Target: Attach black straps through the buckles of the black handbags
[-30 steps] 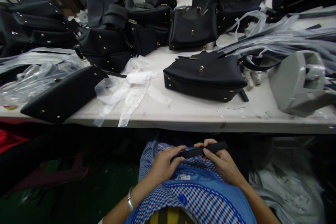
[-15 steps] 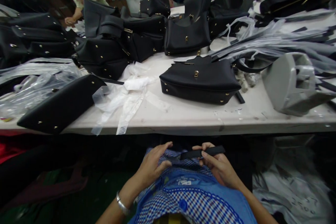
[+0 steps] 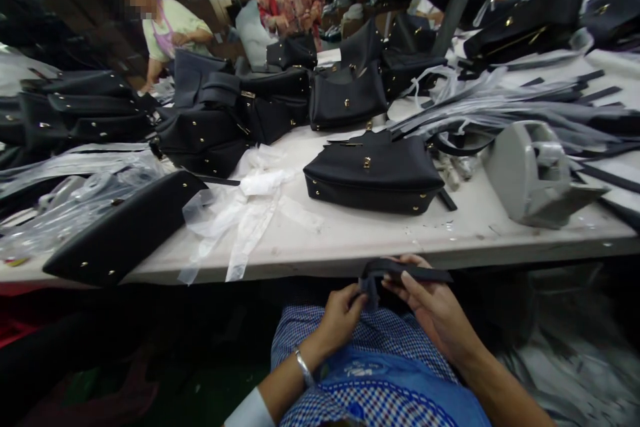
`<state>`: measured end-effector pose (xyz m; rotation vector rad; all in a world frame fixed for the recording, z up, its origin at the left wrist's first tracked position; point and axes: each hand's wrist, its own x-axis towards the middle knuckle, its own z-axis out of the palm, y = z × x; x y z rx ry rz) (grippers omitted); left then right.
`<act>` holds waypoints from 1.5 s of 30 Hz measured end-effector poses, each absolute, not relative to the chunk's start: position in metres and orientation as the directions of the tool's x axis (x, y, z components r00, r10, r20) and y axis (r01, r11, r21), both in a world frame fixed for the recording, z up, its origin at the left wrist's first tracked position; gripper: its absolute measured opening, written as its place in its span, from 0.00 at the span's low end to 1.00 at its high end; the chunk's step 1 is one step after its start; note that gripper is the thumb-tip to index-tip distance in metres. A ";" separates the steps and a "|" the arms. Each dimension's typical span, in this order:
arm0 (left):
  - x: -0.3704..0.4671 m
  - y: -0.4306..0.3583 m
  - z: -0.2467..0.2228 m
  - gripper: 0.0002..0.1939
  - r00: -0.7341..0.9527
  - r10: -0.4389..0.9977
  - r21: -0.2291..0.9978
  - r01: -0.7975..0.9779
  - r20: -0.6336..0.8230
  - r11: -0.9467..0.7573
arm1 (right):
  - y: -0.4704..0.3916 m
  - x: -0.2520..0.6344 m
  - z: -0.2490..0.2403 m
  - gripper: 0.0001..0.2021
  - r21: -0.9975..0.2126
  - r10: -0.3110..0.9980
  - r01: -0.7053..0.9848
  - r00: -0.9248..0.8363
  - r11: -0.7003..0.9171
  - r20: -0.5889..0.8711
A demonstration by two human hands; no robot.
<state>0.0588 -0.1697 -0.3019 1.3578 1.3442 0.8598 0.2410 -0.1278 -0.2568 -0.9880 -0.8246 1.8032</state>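
Above my lap, close to the table's front edge, my right hand (image 3: pixel 434 310) grips a flat black strap (image 3: pixel 434 274) between thumb and fingers. The strap bends down at its left end, where a greyish translucent film (image 3: pixel 370 297) hangs. My left hand (image 3: pixel 341 315) is closed in a pinch at this hanging end; whether it holds film alone or strap as well, I cannot tell. Straight ahead on the table lies a black handbag (image 3: pixel 373 173) with a gold clasp, its studded base facing me.
Crumpled white wrapping (image 3: pixel 260 193) and a slanted black bag (image 3: pixel 125 227) lie to the left. A grey tape dispenser (image 3: pixel 525 173) stands right, before a heap of plastic-covered straps (image 3: pixel 500 103). More black bags (image 3: pixel 347 97) fill the back; two people stand beyond the table (image 3: pixel 280 247).
My left hand has moved right and closed at the strap's end; it was open and apart before. My right hand has lifted the strap slightly, and the view has tilted up.
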 end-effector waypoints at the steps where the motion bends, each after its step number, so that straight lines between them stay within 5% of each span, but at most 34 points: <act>1: 0.061 -0.167 -0.292 0.18 0.123 0.978 0.969 0.204 -0.168 0.140 | -0.124 0.243 -0.255 0.18 -0.901 0.937 -0.314 -0.275 -0.299 -0.215; 4: 0.060 -0.156 -0.254 0.18 0.082 0.966 0.957 -0.143 -0.244 0.253 | -0.118 0.241 -0.251 0.28 -0.989 0.906 -0.029 -0.406 -0.148 -0.123; 7: 0.048 -0.139 -0.216 0.17 -0.048 0.958 0.884 -0.400 -0.284 0.242 | -0.121 0.230 -0.246 0.26 -0.985 0.768 0.136 -0.619 -0.101 -0.165; 15: -0.017 -0.110 -0.165 0.11 -0.522 0.844 0.908 -0.403 -0.123 -0.117 | -0.118 0.229 -0.258 0.19 -0.968 0.631 0.106 -0.742 -0.226 -0.228; 24: -0.027 -0.132 -0.168 0.16 -0.506 0.850 0.896 -0.432 -0.145 -0.104 | -0.104 0.241 -0.268 0.22 -0.955 0.599 0.177 -0.747 -0.237 -0.287; 33: -0.034 -0.135 -0.163 0.17 -0.525 0.850 0.970 -0.178 0.052 -0.169 | -0.101 0.237 -0.250 0.22 -0.968 0.568 0.181 -0.784 -0.172 -0.248; 37: -0.079 -0.126 -0.153 0.21 -0.607 0.767 0.978 0.118 0.206 -0.170 | -0.094 0.248 -0.243 0.21 -0.974 0.574 0.189 -0.787 -0.127 -0.227; 45: -0.075 -0.113 -0.142 0.24 -0.326 0.935 0.876 0.481 0.137 0.039 | -0.052 0.246 -0.202 0.22 -0.960 0.659 0.278 -0.726 0.022 -0.195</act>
